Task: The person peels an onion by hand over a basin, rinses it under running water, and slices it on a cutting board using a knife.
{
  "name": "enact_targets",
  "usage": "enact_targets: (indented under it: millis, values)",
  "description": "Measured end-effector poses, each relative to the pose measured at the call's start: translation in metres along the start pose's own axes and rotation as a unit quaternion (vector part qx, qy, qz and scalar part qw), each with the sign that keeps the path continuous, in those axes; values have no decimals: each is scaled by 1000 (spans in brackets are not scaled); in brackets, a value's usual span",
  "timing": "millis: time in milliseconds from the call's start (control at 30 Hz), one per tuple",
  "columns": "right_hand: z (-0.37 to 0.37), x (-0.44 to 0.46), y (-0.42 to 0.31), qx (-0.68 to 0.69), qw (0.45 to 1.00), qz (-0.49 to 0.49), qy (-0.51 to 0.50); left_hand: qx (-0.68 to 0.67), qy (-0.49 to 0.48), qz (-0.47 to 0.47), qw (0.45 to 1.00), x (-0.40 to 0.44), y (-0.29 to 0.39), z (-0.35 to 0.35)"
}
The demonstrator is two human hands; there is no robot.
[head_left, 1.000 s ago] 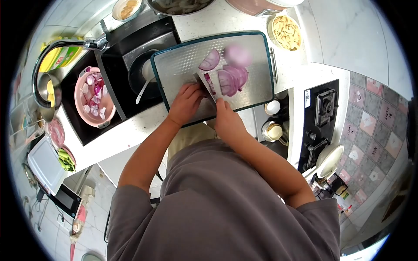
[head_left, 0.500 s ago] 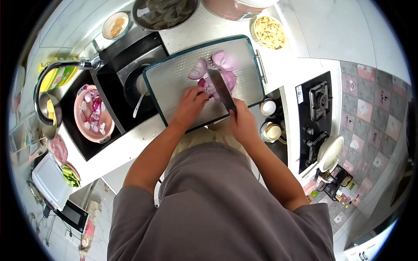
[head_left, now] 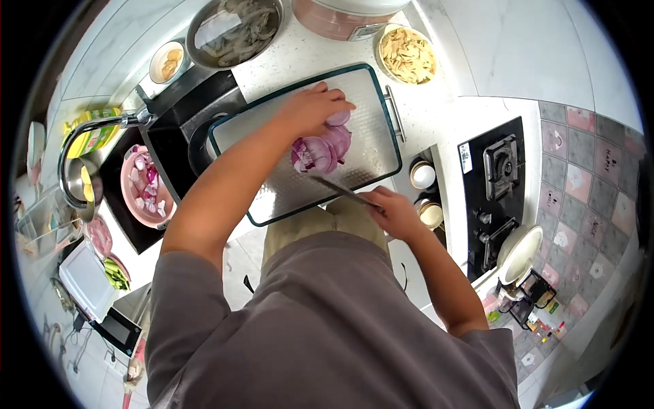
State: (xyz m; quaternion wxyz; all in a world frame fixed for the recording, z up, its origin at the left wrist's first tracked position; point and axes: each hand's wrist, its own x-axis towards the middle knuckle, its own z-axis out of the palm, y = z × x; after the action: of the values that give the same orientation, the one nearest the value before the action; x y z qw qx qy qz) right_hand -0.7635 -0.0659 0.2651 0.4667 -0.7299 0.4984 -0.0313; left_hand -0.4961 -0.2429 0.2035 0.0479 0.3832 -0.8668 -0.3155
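My left hand (head_left: pixel 315 109) reaches over the upper part of the cutting board (head_left: pixel 368 146), its curved fingers on a piece of purple onion (head_left: pixel 338 118). Part of that piece is hidden under the fingers. Just below it, sliced purple onion (head_left: pixel 319 153) lies in a loose heap on the board. My right hand (head_left: pixel 395 213) is closed round the handle of a knife (head_left: pixel 344 191). The blade points left over the board's lower edge, close below the slices, and is seen nearly edge-on.
Left of the board, a pink basin (head_left: pixel 139 198) with onion pieces sits in the black sink (head_left: pixel 178 126) under a faucet (head_left: pixel 95 125). Behind stand a bowl of shrimp (head_left: pixel 235 34) and a bowl of pale slices (head_left: pixel 407 56). A stove (head_left: pixel 492 184) is at right.
My left hand has moved up from the board's lower left to the onion piece at the top. The knife has come down off the onion towards the board's lower edge. The view has shifted.
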Motion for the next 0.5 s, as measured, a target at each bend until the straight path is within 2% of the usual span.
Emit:
enact_targets:
  millis: [33, 100, 167, 233, 267, 333, 367, 433, 467, 500]
  values:
    - [4, 5, -5, -15, 999, -15, -29, 19, -72, -10, 997, 5, 1, -3]
    - [23, 22, -10, -3, 997, -65, -45, -1, -64, -28, 998, 6, 3, -7]
    - [39, 45, -19, -5, 996, -71, -59, -20, -55, -45, 997, 0, 0, -9]
    - [45, 59, -19, -5, 995, -74, -73, -152, 114, -87, 978, -19, -12, -4]
    - [46, 66, -18, -25, 995, -54, -80, -148, 112, -87, 979, -32, -18, -3]
    - [38, 75, -15, -46, 995, -37, -85, -367, 174, -228, 885, -64, -27, 6]
    - [28, 75, -9, -64, 995, -37, -66, -365, 175, -227, 886, -76, -28, 12]
    - [6, 76, 4, -87, 994, -40, -50, -322, 242, -262, 877, -94, -24, 28]
    - [-6, 77, 11, -112, 991, -47, -55, -365, 257, -271, 853, -94, -19, 37]
    - [-18, 80, 17, -136, 987, -55, -59, -367, 262, -271, 851, -92, -19, 44]
